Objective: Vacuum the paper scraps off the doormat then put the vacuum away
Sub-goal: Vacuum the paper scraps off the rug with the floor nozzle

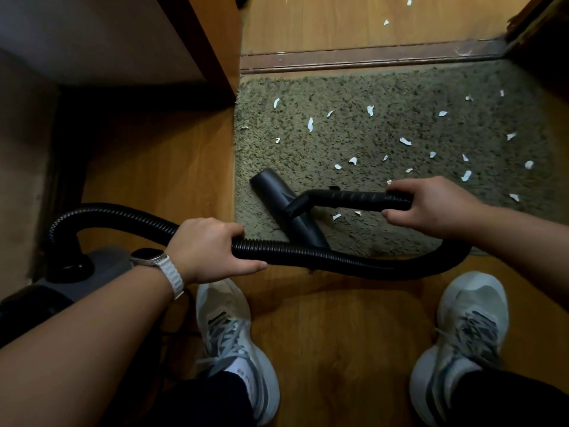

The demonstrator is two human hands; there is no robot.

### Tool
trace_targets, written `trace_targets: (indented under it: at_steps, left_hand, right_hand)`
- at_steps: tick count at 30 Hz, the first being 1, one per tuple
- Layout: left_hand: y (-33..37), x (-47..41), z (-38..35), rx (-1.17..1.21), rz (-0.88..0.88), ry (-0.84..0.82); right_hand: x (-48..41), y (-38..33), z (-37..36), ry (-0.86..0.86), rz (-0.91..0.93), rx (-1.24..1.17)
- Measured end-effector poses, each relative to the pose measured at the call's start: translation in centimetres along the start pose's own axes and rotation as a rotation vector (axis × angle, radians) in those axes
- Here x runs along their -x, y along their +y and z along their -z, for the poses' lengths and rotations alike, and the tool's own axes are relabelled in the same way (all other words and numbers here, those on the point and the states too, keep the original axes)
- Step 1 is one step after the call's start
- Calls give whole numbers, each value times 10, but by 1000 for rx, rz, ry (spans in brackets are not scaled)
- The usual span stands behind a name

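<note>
Person is standing on the wooden floor (338, 334), shoes (228, 318) just short of the doormat (400, 97).

Left hand (212, 248) is gripping the ribbed black hose (308, 252), fingers curled over the top, thumb running along the near side. Right hand (431, 204) is wrapping around the rigid black handle tube (354, 198) at the hose's far end, fingers curled over it, thumb underneath.

Nozzle (277, 195), dark grey, is lying on the near-left part of the doormat, set at an angle.

Hose is looping from the right hand back along the mat's near edge, through the left hand, then arching down into the grey vacuum (104, 263) sitting on the floor at left.

White paper scraps (310, 124) are lying scattered across the doormat, mostly beyond and right of the nozzle. A few are lying on the floor past the threshold strip (369, 58).

A watch (147, 256) with a white band is sitting on the left wrist.
</note>
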State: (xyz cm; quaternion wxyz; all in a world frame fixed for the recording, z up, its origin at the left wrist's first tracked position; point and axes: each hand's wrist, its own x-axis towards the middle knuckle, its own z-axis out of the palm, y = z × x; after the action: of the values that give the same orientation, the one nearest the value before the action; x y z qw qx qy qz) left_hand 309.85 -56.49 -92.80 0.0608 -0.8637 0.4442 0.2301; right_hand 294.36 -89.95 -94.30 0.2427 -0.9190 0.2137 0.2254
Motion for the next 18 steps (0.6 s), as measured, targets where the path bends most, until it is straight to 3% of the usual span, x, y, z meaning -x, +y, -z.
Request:
trace_targets:
  at_steps: [8,14,18]
  left_hand:
    - [2,1,1,-1,13,-20]
    - [-1,3,-1,-48,-5,-41]
    - [1,4,0,-57,1,-65]
  right_hand:
    - [-8,-4,-2,65,-63,-163]
    - [-17,-45,-35,-4,42,-37]
    - [-13,-42,-43,-6,8,-25]
